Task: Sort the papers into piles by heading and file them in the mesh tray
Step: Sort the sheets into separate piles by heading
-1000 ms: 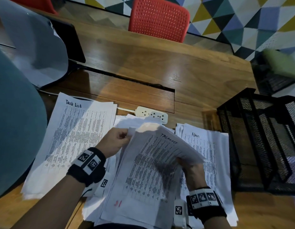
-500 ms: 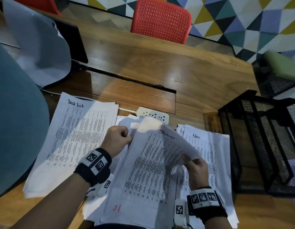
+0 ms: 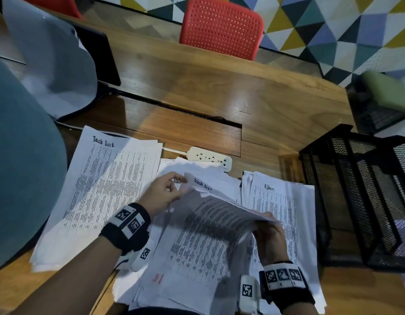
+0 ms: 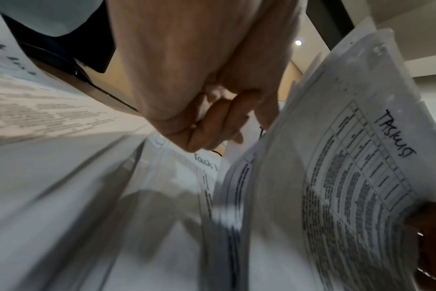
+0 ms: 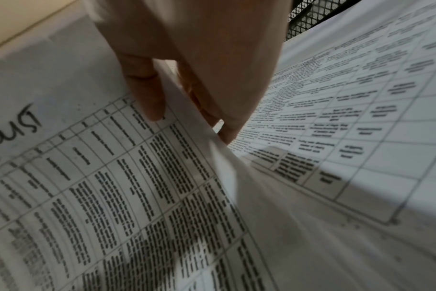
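Three paper piles lie on the wooden table (image 3: 242,92). The left pile (image 3: 101,192) is headed "Task List", the right pile (image 3: 285,201) "Admin". Over the middle pile (image 3: 197,251), my right hand (image 3: 267,226) pinches the right edge of several lifted sheets (image 5: 112,187), thumb on the printed face headed "TASKLIST" (image 4: 393,133). My left hand (image 3: 174,187) has curled fingers (image 4: 212,130) pinching the top corner of a sheet headed "Task List" (image 3: 202,184) underneath. The black mesh tray (image 3: 324,140) stands right of the piles; its mesh (image 5: 309,15) shows behind my right hand.
A white power strip (image 3: 208,156) lies just beyond the middle pile, near a cable slot (image 3: 174,110). A teal rounded object (image 3: 19,167) fills the left edge, with a grey sheet over a dark screen (image 3: 49,60) behind it. A red chair (image 3: 222,26) stands across the table.
My right hand has raised the right edge of the lifted sheets and tipped them leftward, uncovering a "Task List" sheet beneath. My left hand has shifted slightly at the top corner.
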Demonstrator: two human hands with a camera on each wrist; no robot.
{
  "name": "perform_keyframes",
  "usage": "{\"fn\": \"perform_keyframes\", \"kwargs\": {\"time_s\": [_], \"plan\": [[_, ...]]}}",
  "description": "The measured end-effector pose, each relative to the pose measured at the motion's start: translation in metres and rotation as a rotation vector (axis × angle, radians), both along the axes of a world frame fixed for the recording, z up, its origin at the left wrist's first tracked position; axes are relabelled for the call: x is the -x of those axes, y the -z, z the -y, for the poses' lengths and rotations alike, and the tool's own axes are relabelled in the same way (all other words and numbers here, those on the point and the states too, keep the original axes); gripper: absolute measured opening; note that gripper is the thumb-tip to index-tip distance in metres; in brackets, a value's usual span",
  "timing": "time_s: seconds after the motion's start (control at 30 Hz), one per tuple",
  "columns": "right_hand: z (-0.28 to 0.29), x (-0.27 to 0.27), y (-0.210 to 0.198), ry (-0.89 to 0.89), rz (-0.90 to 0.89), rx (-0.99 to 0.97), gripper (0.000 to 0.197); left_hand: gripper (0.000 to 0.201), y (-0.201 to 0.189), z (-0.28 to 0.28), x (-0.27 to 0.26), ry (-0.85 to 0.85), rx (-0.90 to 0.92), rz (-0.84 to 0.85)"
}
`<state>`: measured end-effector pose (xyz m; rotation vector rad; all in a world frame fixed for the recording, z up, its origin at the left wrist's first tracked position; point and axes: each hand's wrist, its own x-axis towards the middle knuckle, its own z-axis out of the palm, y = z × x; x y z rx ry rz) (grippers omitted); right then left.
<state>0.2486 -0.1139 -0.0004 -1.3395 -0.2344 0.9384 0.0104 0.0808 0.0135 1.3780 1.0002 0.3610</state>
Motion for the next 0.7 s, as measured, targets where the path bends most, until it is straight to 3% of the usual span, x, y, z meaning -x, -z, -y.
{"fn": "perform_keyframes", "kwargs": {"time_s": [0.13,0.23,0.27,0.33,0.43,0.5,0.53,0.6,0.63,0.7], "plan": [[-0.005,0.002,-0.003,-0.031,-0.064,-0.046,0.025,0.064,-0.004,-0.002,-0.004,0.145,-0.131,-0.214],[-0.008,0.003,-0.001,-0.039,-0.112,-0.089,0.02,0.093,-0.001,-0.002,-0.007,0.181,-0.229,-0.273],[-0.009,0.003,-0.001,-0.036,-0.112,-0.09,0.017,0.09,-0.001,-0.001,-0.008,0.154,-0.221,-0.239],[-0.007,0.004,-0.002,-0.06,-0.092,-0.079,0.016,0.066,0.001,0.0,-0.008,0.059,-0.067,-0.076],[-0.001,-0.002,0.007,-0.183,-0.018,0.042,0.05,0.025,-0.008,0.003,-0.001,0.101,0.171,0.172],[-0.001,-0.007,0.012,-0.265,0.067,0.085,0.064,0.057,-0.013,0.001,0.005,0.175,0.273,0.233],[-0.002,-0.008,0.012,-0.294,0.104,0.026,0.056,0.074,-0.016,-0.001,0.005,0.178,0.263,0.206],[-0.001,-0.009,0.017,-0.333,0.104,-0.127,0.027,0.076,-0.01,-0.01,0.003,0.082,0.033,0.009],[-0.001,-0.007,0.019,-0.366,0.097,-0.124,0.021,0.065,-0.002,-0.015,0.002,0.032,-0.164,-0.158],[-0.001,-0.005,0.018,-0.408,0.079,-0.034,0.028,0.049,0.011,-0.024,0.0,0.028,-0.447,-0.404]]}}
